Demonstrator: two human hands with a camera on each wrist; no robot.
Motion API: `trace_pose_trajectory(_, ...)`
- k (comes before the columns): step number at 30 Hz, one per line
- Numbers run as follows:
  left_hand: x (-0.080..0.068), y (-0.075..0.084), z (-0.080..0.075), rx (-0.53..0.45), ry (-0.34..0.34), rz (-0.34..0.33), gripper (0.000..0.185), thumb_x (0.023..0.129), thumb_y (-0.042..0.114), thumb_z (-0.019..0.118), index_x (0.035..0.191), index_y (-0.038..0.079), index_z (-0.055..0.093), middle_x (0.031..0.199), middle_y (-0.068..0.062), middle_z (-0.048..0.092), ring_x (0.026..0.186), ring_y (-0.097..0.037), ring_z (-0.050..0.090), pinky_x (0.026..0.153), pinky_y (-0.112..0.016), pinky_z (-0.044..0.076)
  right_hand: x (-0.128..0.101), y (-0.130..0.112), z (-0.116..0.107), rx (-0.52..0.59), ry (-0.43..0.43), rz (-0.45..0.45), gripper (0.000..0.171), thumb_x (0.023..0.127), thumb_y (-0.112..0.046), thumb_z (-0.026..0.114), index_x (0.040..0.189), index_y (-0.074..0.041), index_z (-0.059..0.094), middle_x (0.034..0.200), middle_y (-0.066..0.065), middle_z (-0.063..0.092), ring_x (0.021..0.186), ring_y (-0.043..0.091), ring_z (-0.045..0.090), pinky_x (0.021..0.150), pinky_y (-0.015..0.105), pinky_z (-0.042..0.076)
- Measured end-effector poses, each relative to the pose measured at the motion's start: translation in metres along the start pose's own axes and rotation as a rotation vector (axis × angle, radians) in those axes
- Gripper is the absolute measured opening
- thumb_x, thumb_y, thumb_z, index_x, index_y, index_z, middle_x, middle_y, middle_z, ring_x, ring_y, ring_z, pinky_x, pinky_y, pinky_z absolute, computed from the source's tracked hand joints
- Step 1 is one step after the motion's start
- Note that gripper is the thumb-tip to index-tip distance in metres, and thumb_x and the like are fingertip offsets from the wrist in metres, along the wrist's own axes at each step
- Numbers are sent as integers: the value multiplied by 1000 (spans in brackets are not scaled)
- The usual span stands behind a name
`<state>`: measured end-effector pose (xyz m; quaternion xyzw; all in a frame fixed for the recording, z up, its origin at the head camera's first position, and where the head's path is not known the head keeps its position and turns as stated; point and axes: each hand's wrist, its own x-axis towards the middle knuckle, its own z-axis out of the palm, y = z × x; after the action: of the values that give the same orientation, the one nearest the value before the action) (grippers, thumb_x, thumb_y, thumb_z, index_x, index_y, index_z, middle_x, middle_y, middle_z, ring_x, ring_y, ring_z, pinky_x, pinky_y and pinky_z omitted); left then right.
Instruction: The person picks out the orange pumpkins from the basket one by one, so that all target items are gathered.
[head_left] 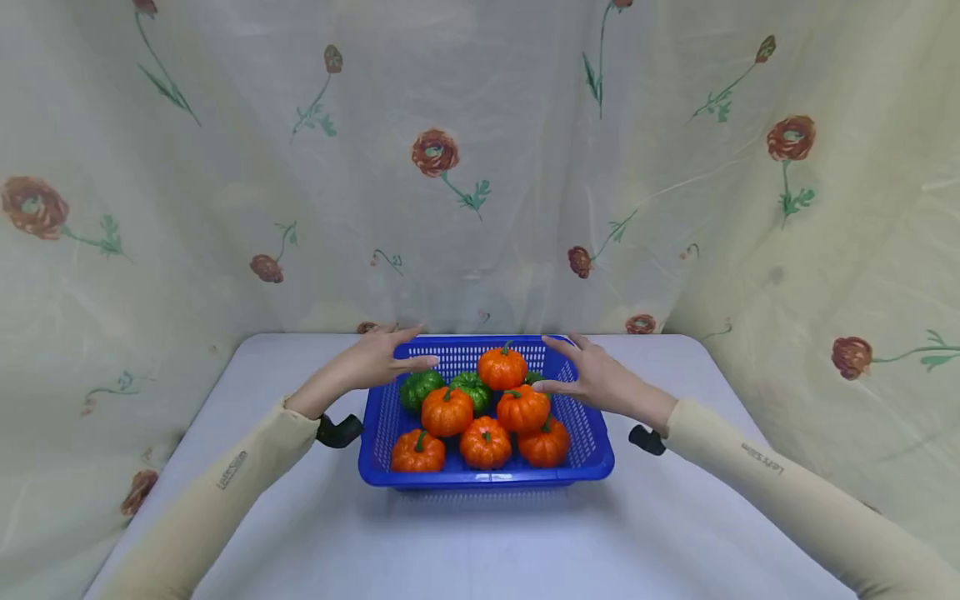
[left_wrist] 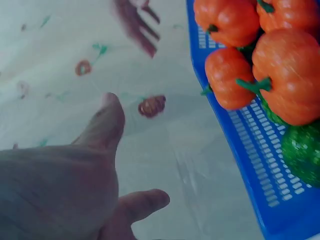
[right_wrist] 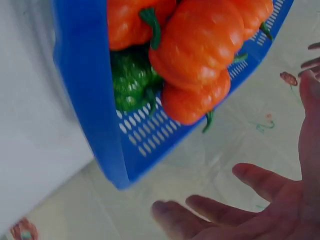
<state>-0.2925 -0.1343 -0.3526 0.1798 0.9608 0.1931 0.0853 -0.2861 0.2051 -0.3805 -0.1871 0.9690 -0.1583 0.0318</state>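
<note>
We are holding our left hand (head_left: 372, 360) and our right hand (head_left: 596, 377) spread wide at the far corners of the blue basket (head_left: 592, 442), fingers straight and gripping nothing; the head view suggests the fingertips are at the rim, but the wrist views are showing air between each palm and the plastic, so we cannot tell whether any finger is touching. The basket is sitting near the middle of the tabletop (head_left: 675, 533), closer to its far edge, and its walls are hard moulded plastic pierced with rows of small slots. Inside it, ribbed, glossy orange pumpkins (head_left: 485, 442) with short green stems are lying heaped together, one orange pumpkin (head_left: 502, 367) riding highest at the far side, and darker green pumpkins (head_left: 419, 389) are tucked low beside them towards the far left corner. The tabletop is looking smooth, pale and matte. A thin, creased floral curtain (head_left: 465, 167) printed with red blooms is hanging close behind the far edge and along both sides of the tabletop, crowding the space beyond the basket. Cream sleeves (head_left: 757, 467) are covering both our forearms, with a small black wrist mount (head_left: 339, 430) showing under the left wrist
</note>
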Motion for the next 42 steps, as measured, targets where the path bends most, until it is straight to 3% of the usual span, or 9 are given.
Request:
trace_pose_trajectory(6, -7, -35, 6, -125, 28, -33, 76, 85, 50, 54, 143, 8, 26, 143, -21, 30, 127, -42, 33, 96, -60, 34, 1, 3, 13, 82, -25, -19, 90, 71, -67, 57, 137, -9, 38, 136, 22, 39, 122, 40, 40, 91, 58, 41)
trace_pose_trajectory(11, -7, -66, 15, -220, 1, -147, 71, 88, 41, 55, 144, 10, 23, 142, -26, 28, 121, -45, 38, 87, -54, 46, 3, 0, 18, 157, -48, -23, 86, 75, -60, 60, 135, -2, 38, 132, 21, 45, 120, 37, 44, 94, 53, 41)
trace_pose_trajectory(15, -6, -85, 27, -470, -67, -267, 73, 90, 37, 55, 145, 11, 16, 137, -31, 32, 112, -44, 48, 73, -44, 55, 5, -3, 23, 228, -89, 9, 82, 78, -54, 61, 132, 3, 39, 127, 23, 48, 114, 36, 48, 93, 49, 44)
trace_pose_trajectory(19, -4, -100, 42, -750, -105, -329, 71, 90, 29, 56, 143, 4, 17, 128, -29, 45, 100, -36, 59, 74, -41, 55, 6, -6, 29, 266, -133, 64, 80, 78, -55, 61, 129, 4, 42, 125, 22, 50, 110, 33, 51, 91, 46, 46)
trace_pose_trajectory(25, -1, -119, 61, -1032, -85, -348, 52, 89, 20, 59, 132, -1, 39, 115, -20, 57, 91, -26, 63, 78, -39, 54, 8, -8, 35, 266, -159, 104, 78, 75, -54, 65, 125, 4, 46, 120, 18, 55, 101, 26, 55, 89, 42, 48)
trace_pose_trajectory(29, -2, -126, 69, -1166, -90, -353, 58, 84, 23, 65, 132, 0, 41, 114, -16, 58, 94, -25, 61, 83, -38, 52, 10, -7, 40, 269, -175, 120, 74, 74, -48, 69, 124, 2, 48, 113, 14, 58, 94, 21, 55, 86, 38, 50)
trace_pose_trajectory(35, -3, -132, 81, -1315, -120, -319, 56, 87, 20, 62, 133, -1, 38, 110, -12, 59, 94, -22, 61, 85, -35, 51, 11, -4, 48, 289, -196, 128, 69, 73, -45, 71, 121, 0, 50, 107, 8, 59, 90, 17, 55, 83, 34, 51)
trace_pose_trajectory(42, -3, -138, 88, -1425, -116, -285, 52, 89, 16, 58, 132, -2, 36, 103, -10, 62, 90, -19, 64, 83, -33, 52, 9, -6, 46, 297, -169, 99, 66, 73, -38, 74, 121, 0, 50, 109, 9, 59, 93, 17, 55, 84, 34, 51)
